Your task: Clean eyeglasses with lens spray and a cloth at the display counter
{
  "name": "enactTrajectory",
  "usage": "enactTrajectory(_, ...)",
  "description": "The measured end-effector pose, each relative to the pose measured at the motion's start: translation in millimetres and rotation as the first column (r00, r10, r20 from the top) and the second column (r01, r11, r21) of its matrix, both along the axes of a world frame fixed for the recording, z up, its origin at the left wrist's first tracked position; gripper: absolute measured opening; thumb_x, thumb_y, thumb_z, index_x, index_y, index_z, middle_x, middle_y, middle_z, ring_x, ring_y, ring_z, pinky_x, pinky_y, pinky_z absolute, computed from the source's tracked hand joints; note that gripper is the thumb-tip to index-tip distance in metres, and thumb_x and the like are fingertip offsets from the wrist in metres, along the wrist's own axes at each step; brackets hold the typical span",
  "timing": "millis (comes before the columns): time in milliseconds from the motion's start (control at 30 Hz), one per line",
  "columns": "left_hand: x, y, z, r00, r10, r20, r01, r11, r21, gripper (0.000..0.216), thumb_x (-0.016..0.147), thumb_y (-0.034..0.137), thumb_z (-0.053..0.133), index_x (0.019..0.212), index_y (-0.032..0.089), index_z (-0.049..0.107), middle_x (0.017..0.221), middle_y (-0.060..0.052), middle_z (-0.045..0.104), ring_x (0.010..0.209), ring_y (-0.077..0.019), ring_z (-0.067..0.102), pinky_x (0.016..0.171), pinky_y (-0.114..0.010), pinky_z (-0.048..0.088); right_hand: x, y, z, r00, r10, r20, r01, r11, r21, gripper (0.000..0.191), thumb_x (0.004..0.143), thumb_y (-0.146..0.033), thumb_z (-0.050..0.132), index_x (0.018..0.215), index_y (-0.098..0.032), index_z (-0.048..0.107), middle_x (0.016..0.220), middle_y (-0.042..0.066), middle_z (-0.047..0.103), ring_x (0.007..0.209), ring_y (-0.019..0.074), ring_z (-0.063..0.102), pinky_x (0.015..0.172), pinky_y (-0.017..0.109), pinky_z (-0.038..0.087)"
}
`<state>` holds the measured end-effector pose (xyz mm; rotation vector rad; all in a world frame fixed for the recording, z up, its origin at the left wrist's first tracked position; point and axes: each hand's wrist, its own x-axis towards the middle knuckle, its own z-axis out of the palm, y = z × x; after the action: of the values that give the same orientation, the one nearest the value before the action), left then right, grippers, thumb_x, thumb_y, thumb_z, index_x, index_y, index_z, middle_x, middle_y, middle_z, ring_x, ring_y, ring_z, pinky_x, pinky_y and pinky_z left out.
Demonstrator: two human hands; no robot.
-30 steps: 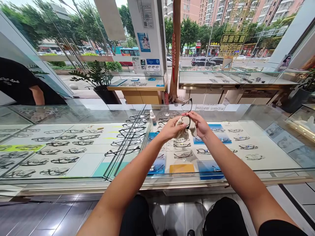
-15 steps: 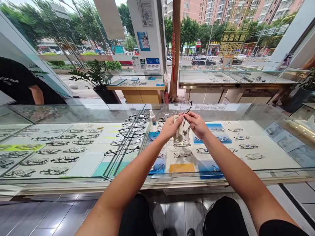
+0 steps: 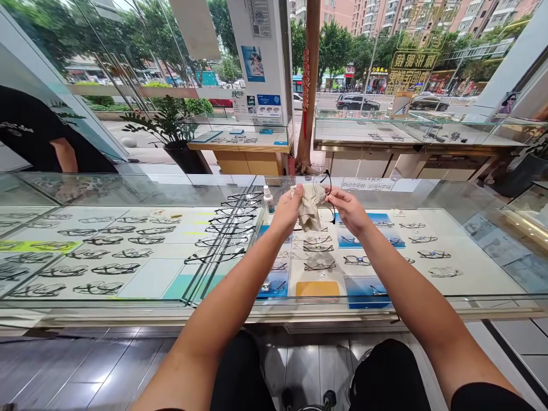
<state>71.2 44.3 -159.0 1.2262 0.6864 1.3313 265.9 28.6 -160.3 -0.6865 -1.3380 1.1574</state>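
Observation:
My left hand (image 3: 289, 212) is closed on a crumpled beige cleaning cloth (image 3: 309, 208), which hangs below its fingers. In my right hand (image 3: 349, 211) is a pair of dark-framed glasses (image 3: 333, 214), pinched at the middle of the frame and turned on end, one lens above the fingers and one below. The cloth lies right beside the glasses; whether it touches a lens I cannot tell. Both hands are above the glass display counter. A small white spray bottle (image 3: 268, 200) stands on the counter just left of my left hand.
Several glasses (image 3: 225, 228) stand in a column on the counter's glass top (image 3: 252, 274), left of my arms. More pairs (image 3: 113, 268) lie inside the case. At the far left is a person in a black shirt (image 3: 38, 131). Other display cases (image 3: 363, 137) stand by the windows.
My hands have moved slightly apart. The cloth has come away from the lower lens, which now shows below my right fingers. My view has shifted slightly.

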Motion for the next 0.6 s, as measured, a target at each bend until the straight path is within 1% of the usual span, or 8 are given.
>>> enactTrajectory(67,0.0,-1.5,2.5,1.000,-0.028,0.007,0.028,1.000,0.006,0.072,0.078,0.089,0.082,0.093,0.019,0.076,0.076,-0.007,0.078,0.089,-0.0262,0.080,0.074,-0.033,0.059,-0.7,-0.1,-1.9,0.998,0.011,0.061,-0.011,1.000,0.011,0.036,0.077,-0.059,0.094,0.076,-0.026,0.079,0.125,0.007,0.075,0.135,0.0296,0.060,0.117,0.040,0.045)
enactTrajectory(133,0.5,-3.1,3.5,0.998,-0.057,0.000,0.057,0.998,0.004,0.073,0.077,0.089,0.083,0.095,0.019,0.077,0.077,-0.007,0.078,0.090,-0.0270,0.080,0.073,-0.033,0.060,-0.8,0.2,-3.7,0.994,0.027,0.103,-0.028,1.000,0.003,0.037,0.078,-0.059,0.093,0.077,-0.025,0.079,0.115,0.006,0.072,0.121,0.0269,0.061,0.112,0.039,0.045)
enactTrajectory(200,1.0,-4.2,3.7,0.997,-0.082,-0.009,0.082,0.997,0.009,0.075,0.075,0.090,0.083,0.099,0.019,0.078,0.080,-0.006,0.080,0.091,-0.0265,0.080,0.073,-0.033,0.060,-0.6,0.7,-5.0,0.991,0.039,0.126,-0.038,0.999,-0.010,0.037,0.078,-0.059,0.092,0.077,-0.025,0.079,0.102,0.004,0.069,0.108,0.0243,0.060,0.106,0.038,0.045)
enactTrajectory(267,1.1,-5.0,3.6,0.996,-0.092,-0.021,0.092,0.995,0.022,0.077,0.073,0.090,0.084,0.102,0.019,0.079,0.082,-0.006,0.081,0.088,-0.0248,0.080,0.074,-0.031,0.060,-0.6,1.1,-6.0,0.990,0.038,0.137,-0.035,0.999,-0.021,0.038,0.077,-0.060,0.093,0.078,-0.025,0.079,0.095,0.003,0.066,0.100,0.0228,0.057,0.102,0.038,0.045)
enactTrajectory(433,0.3,-4.6,2.3,0.996,-0.077,-0.050,0.079,0.996,0.036,0.075,0.073,0.088,0.087,0.101,0.018,0.081,0.085,-0.007,0.082,0.076,-0.0197,0.076,0.069,-0.028,0.059,-1.7,0.9,-7.4,0.988,0.077,0.132,-0.071,0.996,-0.054,0.040,0.074,-0.060,0.095,0.078,-0.024,0.079,0.091,0.002,0.068,0.094,0.0216,0.056,0.097,0.038,0.044)
enactTrajectory(600,-1.3,-3.3,1.6,0.996,-0.074,-0.040,0.075,0.996,0.044,0.075,0.069,0.083,0.093,0.102,0.016,0.082,0.087,-0.007,0.083,0.076,-0.0185,0.075,0.072,-0.029,0.059,-3.4,-1.3,-6.3,0.989,0.104,0.108,-0.096,0.992,-0.076,0.040,0.073,-0.058,0.096,0.080,-0.023,0.079,0.089,0.002,0.070,0.091,0.0205,0.056,0.092,0.036,0.044)
